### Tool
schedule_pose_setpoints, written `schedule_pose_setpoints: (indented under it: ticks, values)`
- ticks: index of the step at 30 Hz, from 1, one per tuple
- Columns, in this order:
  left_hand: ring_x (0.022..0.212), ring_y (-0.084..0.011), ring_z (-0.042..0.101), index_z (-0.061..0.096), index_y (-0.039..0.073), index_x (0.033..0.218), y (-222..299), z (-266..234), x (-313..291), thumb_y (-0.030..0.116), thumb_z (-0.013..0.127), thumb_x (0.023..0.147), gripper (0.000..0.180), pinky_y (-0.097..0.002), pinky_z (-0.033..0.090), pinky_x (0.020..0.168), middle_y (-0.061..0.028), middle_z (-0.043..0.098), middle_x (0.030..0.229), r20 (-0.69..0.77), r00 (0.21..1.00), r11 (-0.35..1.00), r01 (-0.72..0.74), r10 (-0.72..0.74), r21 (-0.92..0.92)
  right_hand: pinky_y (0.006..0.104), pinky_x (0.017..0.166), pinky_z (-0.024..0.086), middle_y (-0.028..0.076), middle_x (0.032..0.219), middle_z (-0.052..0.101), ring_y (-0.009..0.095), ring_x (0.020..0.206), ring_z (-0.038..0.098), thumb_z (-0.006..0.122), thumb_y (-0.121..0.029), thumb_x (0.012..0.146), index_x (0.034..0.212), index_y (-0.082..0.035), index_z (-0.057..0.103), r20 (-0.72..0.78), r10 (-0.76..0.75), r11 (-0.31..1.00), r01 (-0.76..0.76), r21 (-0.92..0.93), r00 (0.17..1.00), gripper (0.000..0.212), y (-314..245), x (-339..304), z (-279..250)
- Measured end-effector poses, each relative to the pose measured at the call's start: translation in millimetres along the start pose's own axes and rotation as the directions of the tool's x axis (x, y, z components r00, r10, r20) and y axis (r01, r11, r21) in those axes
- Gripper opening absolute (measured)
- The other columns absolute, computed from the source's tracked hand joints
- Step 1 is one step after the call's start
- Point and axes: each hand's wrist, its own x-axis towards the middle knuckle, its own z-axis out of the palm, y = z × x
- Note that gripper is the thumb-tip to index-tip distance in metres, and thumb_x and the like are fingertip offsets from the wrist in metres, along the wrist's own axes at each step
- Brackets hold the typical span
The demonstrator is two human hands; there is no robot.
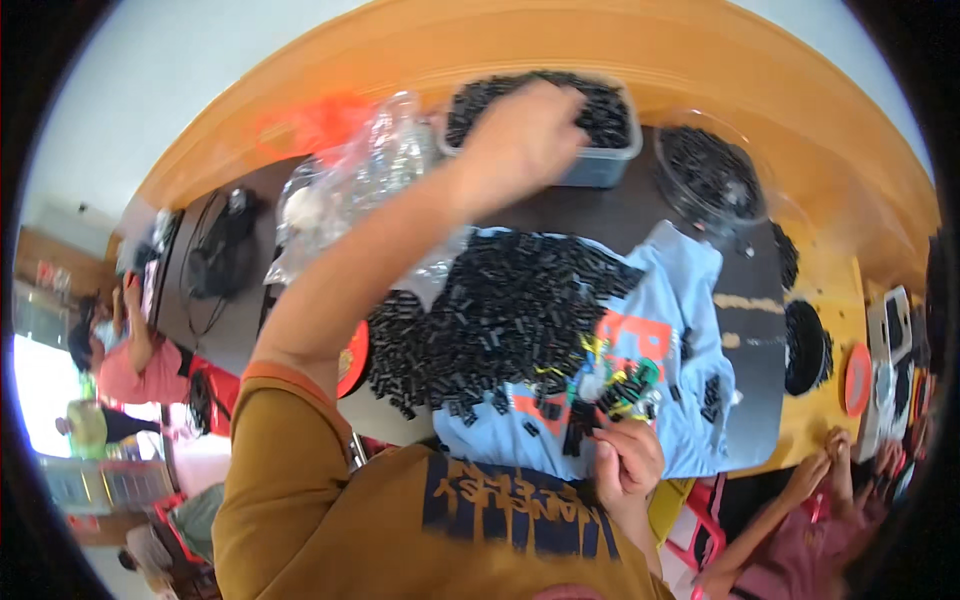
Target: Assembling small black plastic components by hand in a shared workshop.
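My left hand reaches over a clear plastic tub full of small black plastic pieces at the far side of the table. It is smeared by motion, and its fingertips are partly hidden. Close to my body, my right hand is pinched closed beside some black pieces; what lies between its fingertips is too small to make out. A large heap of short black plastic pieces covers a light blue cloth with orange print. Next to my right hand lies a small cluster of yellow, green and white parts.
Right of the tub stands a round clear container of black pieces. Clear plastic bags lie under my left forearm, near a red lid. A black bag rests farther left. People sit at both sides; a black bowl is at right.
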Motion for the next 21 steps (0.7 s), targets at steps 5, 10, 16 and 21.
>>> schedule_pose_setpoints:
  ticks: [5, 10, 16, 21]
  values:
    - [0.074, -0.0253, 0.053, 0.054, 0.008, 0.095, 95.8, -36.9, -81.4, 0.025, 0.057, 0.080, 0.023, -0.0366, 0.040, 0.068, -0.0079, 0.051, 0.080, 0.344, 0.913, 0.975, -0.191, 0.219, -0.112, 0.0327, 0.057, 0.044, 0.012, 0.072, 0.057, 0.025, 0.062, 0.055, 0.064, -0.001, 0.070, 0.079, 0.001, 0.064, 0.066, -0.004, 1.000, 0.005, -0.017, 0.998, 0.009, -3.3, 1.3, 0.6]
    - [0.079, -0.0242, 0.057, 0.059, 0.009, 0.096, 83.2, -75.8, -138.8, 0.022, 0.065, 0.075, 0.025, -0.0367, 0.043, 0.073, -0.0056, 0.057, 0.082, 0.301, 0.954, 0.999, 0.007, 0.008, -0.047, 0.0326, 0.058, 0.044, 0.012, 0.074, 0.057, 0.025, 0.063, 0.055, 0.063, -0.001, 0.072, 0.079, 0.001, 0.064, 0.105, 0.030, 0.997, -0.023, -0.070, 0.994, 0.008, -4.9, 0.2, 4.5]
    - [0.098, -0.0354, 0.054, 0.058, 0.003, 0.105, -29.5, -126.9, -182.0, 0.026, 0.063, 0.078, 0.036, -0.0418, 0.042, 0.087, -0.0186, 0.059, 0.101, -0.193, 0.923, 0.856, 0.382, -0.333, 0.348, 0.0302, 0.059, 0.041, 0.012, 0.073, 0.058, 0.022, 0.065, 0.054, 0.057, -0.002, 0.078, 0.079, 0.003, 0.062, 0.103, 0.045, 0.991, -0.031, -0.131, 0.994, 0.007, -10.0, -0.5, 10.1]
    - [0.102, -0.0353, 0.053, 0.053, 0.002, 0.116, -150.1, -159.0, -200.0, 0.035, 0.064, 0.079, 0.051, -0.0421, 0.042, 0.089, -0.0197, 0.057, 0.109, -0.379, 0.776, 0.735, 0.616, -0.504, 0.285, 0.0300, 0.060, 0.042, 0.012, 0.074, 0.059, 0.022, 0.066, 0.054, 0.056, -0.001, 0.079, 0.078, 0.003, 0.060, 0.114, 0.016, 0.990, 0.000, -0.139, 0.993, 0.006, -9.0, -1.7, 13.6]
